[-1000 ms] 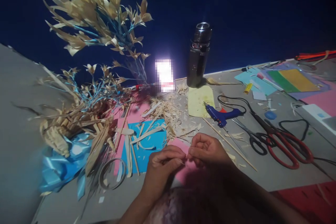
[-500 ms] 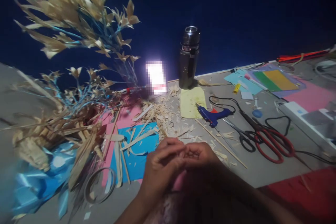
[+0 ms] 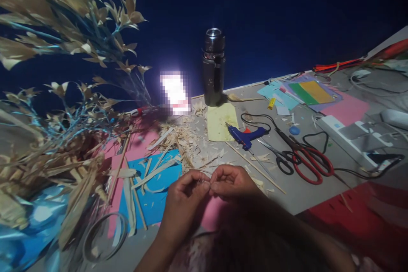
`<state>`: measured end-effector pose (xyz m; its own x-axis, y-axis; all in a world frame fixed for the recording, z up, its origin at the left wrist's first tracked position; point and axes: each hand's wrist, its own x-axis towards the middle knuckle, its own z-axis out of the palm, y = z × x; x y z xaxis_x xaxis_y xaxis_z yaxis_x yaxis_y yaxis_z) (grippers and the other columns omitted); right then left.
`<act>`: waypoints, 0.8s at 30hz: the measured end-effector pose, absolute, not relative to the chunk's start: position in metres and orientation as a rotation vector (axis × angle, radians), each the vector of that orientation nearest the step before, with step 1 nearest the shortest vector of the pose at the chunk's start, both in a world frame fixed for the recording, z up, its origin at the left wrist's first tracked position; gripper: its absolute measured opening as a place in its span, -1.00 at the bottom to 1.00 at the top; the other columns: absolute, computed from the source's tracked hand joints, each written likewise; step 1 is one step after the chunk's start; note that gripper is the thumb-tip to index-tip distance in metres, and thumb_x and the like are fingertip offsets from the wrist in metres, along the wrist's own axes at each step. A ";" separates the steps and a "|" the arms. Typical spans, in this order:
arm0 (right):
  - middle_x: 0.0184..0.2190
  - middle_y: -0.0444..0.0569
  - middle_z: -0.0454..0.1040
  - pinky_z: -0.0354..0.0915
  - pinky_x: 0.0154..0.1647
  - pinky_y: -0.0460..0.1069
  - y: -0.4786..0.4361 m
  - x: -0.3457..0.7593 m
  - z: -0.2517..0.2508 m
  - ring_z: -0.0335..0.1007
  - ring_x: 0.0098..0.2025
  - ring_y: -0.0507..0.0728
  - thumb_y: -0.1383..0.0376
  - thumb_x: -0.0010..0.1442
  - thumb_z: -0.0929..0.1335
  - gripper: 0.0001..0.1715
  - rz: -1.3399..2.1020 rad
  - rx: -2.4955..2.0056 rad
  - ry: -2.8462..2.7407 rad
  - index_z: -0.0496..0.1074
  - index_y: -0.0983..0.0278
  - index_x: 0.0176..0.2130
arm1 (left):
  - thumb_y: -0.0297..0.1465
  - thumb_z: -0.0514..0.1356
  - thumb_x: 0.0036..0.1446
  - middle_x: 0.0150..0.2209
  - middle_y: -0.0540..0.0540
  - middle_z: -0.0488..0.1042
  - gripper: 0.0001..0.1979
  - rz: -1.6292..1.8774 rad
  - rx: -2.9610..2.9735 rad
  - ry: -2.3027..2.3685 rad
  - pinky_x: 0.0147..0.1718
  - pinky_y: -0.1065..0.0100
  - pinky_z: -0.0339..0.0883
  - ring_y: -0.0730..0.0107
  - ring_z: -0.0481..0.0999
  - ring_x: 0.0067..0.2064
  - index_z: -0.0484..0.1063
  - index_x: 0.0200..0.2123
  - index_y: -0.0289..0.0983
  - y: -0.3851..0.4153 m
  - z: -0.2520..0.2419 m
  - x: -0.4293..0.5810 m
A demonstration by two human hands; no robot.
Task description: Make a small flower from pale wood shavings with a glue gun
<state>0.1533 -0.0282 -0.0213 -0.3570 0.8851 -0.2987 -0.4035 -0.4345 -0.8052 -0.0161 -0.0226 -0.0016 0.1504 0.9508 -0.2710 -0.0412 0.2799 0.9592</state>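
Observation:
My left hand (image 3: 187,193) and my right hand (image 3: 235,182) meet over the near part of the table, thumbs and fingertips pinched close together. Between them runs a fine pale thread (image 3: 214,176), looped near the fingertips; its ends are hidden by the fingers. Beneath the hands lies pink paper (image 3: 213,214). To their left is a blue sheet (image 3: 156,202) with dried husk strips on it. A blue glue gun (image 3: 248,136) lies beyond the right hand, its tip over yellow paper (image 3: 219,123).
Red-handled scissors (image 3: 314,165) and black-handled scissors (image 3: 285,163) lie right, near a white power strip (image 3: 347,140). A dark flask (image 3: 213,70) stands at the back beside a bright light. Dried-husk flowers (image 3: 92,51) rise at left, above a tape roll (image 3: 87,242).
My view has swung right, so the table things sit further left. The hands have turned and opened out slightly, and the thread between the fingertips now shows.

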 end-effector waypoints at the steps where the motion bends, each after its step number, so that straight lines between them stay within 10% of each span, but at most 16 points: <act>1: -0.52 -0.10 0.53 0.04 -0.54 -0.13 -0.028 0.154 -0.021 0.21 -0.57 -0.06 0.10 0.01 0.59 -0.60 1.896 -0.952 -0.803 0.49 0.33 -0.37 | -0.30 0.43 0.00 -0.46 -0.02 0.54 -0.83 0.937 0.986 1.158 -0.35 0.38 0.36 0.34 0.50 -0.40 0.55 -0.43 -0.26 -0.022 -0.003 -0.015; 24: -0.52 -0.17 0.43 0.25 -0.39 -0.09 -0.030 0.150 -0.024 0.31 -0.49 -0.01 0.24 -0.04 0.60 -0.66 1.800 -0.874 -0.695 0.45 0.30 -0.38 | -0.31 0.41 0.02 -0.32 -0.14 0.63 -0.88 0.957 1.239 1.330 -0.30 0.31 0.40 0.20 0.55 -0.31 0.68 -0.35 -0.20 -0.035 -0.005 -0.019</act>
